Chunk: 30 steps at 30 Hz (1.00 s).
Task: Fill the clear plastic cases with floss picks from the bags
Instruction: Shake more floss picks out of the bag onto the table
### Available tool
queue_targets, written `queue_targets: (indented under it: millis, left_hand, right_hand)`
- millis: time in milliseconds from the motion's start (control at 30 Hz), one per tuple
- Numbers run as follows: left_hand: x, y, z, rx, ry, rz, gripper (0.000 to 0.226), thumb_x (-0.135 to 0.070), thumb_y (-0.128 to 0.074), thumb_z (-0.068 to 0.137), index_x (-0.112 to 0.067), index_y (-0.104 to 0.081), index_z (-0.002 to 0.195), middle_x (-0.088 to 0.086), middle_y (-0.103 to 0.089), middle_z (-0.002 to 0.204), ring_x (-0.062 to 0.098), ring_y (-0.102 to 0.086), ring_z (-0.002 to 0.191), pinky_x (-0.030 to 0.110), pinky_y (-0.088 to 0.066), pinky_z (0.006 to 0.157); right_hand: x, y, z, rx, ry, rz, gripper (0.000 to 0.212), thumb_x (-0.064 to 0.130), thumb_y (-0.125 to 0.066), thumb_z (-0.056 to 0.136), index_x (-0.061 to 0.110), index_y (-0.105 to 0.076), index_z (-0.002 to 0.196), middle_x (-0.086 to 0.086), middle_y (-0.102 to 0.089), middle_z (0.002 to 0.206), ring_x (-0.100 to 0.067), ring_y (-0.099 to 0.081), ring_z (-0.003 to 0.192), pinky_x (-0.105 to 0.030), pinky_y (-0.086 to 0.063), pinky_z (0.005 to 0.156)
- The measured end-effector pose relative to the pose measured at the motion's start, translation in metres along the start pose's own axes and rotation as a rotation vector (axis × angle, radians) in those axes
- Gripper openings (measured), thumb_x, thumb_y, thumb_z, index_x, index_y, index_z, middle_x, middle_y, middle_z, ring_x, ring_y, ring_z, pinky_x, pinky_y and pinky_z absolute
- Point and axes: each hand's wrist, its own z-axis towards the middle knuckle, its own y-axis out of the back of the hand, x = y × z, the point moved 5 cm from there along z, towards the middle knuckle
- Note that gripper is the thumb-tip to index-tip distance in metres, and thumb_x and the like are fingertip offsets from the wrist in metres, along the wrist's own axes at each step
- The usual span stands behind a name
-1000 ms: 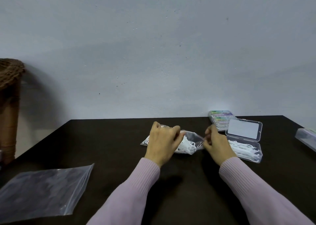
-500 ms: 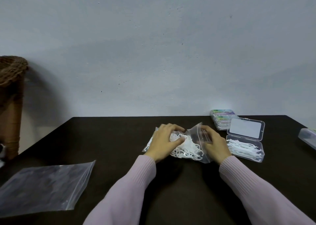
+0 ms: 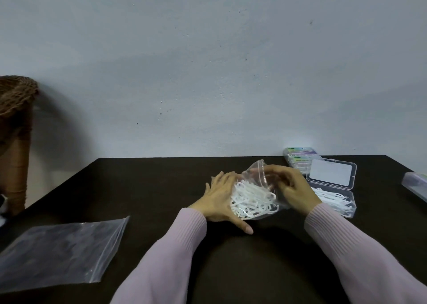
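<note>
A clear zip bag of white floss picks (image 3: 253, 202) lies at the middle of the dark table (image 3: 161, 188), its mouth lifted and gaping. My left hand (image 3: 219, 199) lies against the bag's left side with fingers stretched out and the thumb along its near edge. My right hand (image 3: 294, 188) has curled fingers at the bag's raised mouth, holding the plastic there; the fingertips show through it. Just right of that hand sits an open clear case (image 3: 346, 207) with floss picks inside, its lid (image 3: 331, 173) folded back.
Two closed, labelled cases (image 3: 300, 157) are stacked behind the open one by the wall. Another clear case (image 3: 416, 184) lies at the right edge. An empty zip bag (image 3: 57, 250) lies flat at the near left. A wicker chair (image 3: 16, 118) stands left of the table.
The bag's mouth has been pulled up and wider open. My right hand rose to that opening, and my left hand flattened against the bag's left side.
</note>
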Motion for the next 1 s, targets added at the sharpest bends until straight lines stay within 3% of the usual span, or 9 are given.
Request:
queue_targets:
  millis: [67, 133, 233, 333, 500, 600, 700, 800, 1000]
  left_hand:
    - [-0.001, 0.005, 0.001, -0.094, -0.008, -0.043, 0.103, -0.046, -0.088, 0.053, -0.027, -0.029, 0.135, -0.006, -0.031, 0.133, 0.017, -0.023, 0.131, 0.047, -0.025, 0.113]
    - [0.001, 0.011, 0.002, -0.256, -0.007, -0.026, 0.092, -0.049, -0.087, 0.054, -0.025, -0.037, 0.128, -0.003, -0.038, 0.12, 0.015, -0.029, 0.118, 0.042, -0.033, 0.107]
    - [0.0, 0.017, 0.001, -0.448, -0.033, 0.044, 0.077, -0.048, -0.079, 0.065, -0.023, -0.04, 0.127, 0.0, -0.04, 0.12, 0.016, -0.029, 0.118, 0.041, -0.031, 0.109]
    - [-0.001, 0.022, -0.003, -0.563, -0.041, 0.176, 0.07, -0.045, -0.071, 0.076, -0.023, -0.04, 0.134, 0.003, -0.039, 0.128, 0.018, -0.026, 0.126, 0.041, -0.02, 0.115]
    - [0.0, 0.025, -0.007, -0.615, -0.086, 0.243, 0.068, -0.047, -0.068, 0.078, -0.025, -0.042, 0.137, 0.004, -0.039, 0.135, 0.017, -0.022, 0.131, 0.037, -0.02, 0.115]
    - [-0.001, 0.025, -0.008, -0.611, -0.097, 0.251, 0.069, -0.047, -0.069, 0.077, -0.023, -0.043, 0.136, 0.004, -0.039, 0.136, 0.016, -0.021, 0.131, 0.033, -0.017, 0.114]
    - [-0.001, 0.026, -0.008, -0.632, -0.111, 0.287, 0.068, -0.049, -0.069, 0.076, -0.022, -0.045, 0.134, 0.004, -0.041, 0.135, 0.018, -0.024, 0.131, 0.034, -0.02, 0.114]
    - [-0.001, 0.027, -0.01, -0.657, -0.12, 0.297, 0.066, -0.048, -0.069, 0.075, -0.021, -0.048, 0.131, 0.006, -0.044, 0.132, 0.019, -0.027, 0.13, 0.037, -0.023, 0.113]
    - [0.003, 0.032, -0.012, -0.726, -0.131, 0.352, 0.06, -0.048, -0.07, 0.075, -0.021, -0.053, 0.126, 0.007, -0.049, 0.127, 0.021, -0.032, 0.127, 0.041, -0.028, 0.11]
  right_hand:
    - [0.0, 0.003, 0.0, -0.023, -0.004, 0.021, 0.061, -0.021, -0.035, 0.085, 0.034, -0.061, 0.092, 0.016, -0.062, 0.096, 0.018, -0.057, 0.087, -0.002, -0.045, 0.074]
    - [-0.002, 0.006, 0.001, -0.048, -0.045, 0.066, 0.05, -0.016, -0.037, 0.089, 0.028, -0.06, 0.098, 0.018, -0.059, 0.097, 0.01, -0.058, 0.088, -0.007, -0.047, 0.078]
    - [-0.014, 0.004, -0.001, -0.043, -0.161, 0.114, 0.031, -0.001, -0.045, 0.092, 0.017, -0.057, 0.114, 0.009, -0.057, 0.113, -0.008, -0.054, 0.104, -0.02, -0.045, 0.085]
    - [-0.022, -0.007, -0.003, 0.099, -0.19, 0.094, 0.022, 0.012, -0.055, 0.09, 0.031, -0.061, 0.099, 0.001, -0.061, 0.115, -0.014, -0.061, 0.1, -0.026, -0.05, 0.086]
    - [-0.028, -0.018, -0.005, 0.225, -0.264, -0.114, 0.028, 0.024, -0.063, 0.086, 0.027, -0.053, 0.112, 0.011, -0.056, 0.092, -0.005, -0.056, 0.076, -0.003, -0.04, 0.058]
    - [-0.029, -0.015, -0.005, 0.183, -0.229, -0.301, 0.026, 0.024, -0.065, 0.084, 0.013, -0.061, 0.108, 0.002, -0.057, 0.09, -0.005, -0.051, 0.074, -0.006, -0.038, 0.057]
    - [-0.026, -0.008, -0.003, 0.118, -0.197, -0.362, 0.008, 0.023, -0.066, 0.084, 0.019, -0.058, 0.083, 0.01, -0.051, 0.07, 0.002, -0.045, 0.062, -0.005, -0.037, 0.053]
    - [-0.025, -0.007, -0.001, 0.124, -0.167, -0.443, 0.029, 0.022, -0.064, 0.085, 0.028, -0.044, 0.065, 0.013, -0.043, 0.065, 0.003, -0.039, 0.06, -0.007, -0.037, 0.056]
    - [-0.028, -0.013, 0.0, 0.151, -0.087, -0.445, 0.013, 0.022, -0.06, 0.088, 0.021, -0.051, 0.078, 0.007, -0.048, 0.074, -0.001, -0.043, 0.064, -0.008, -0.035, 0.058]
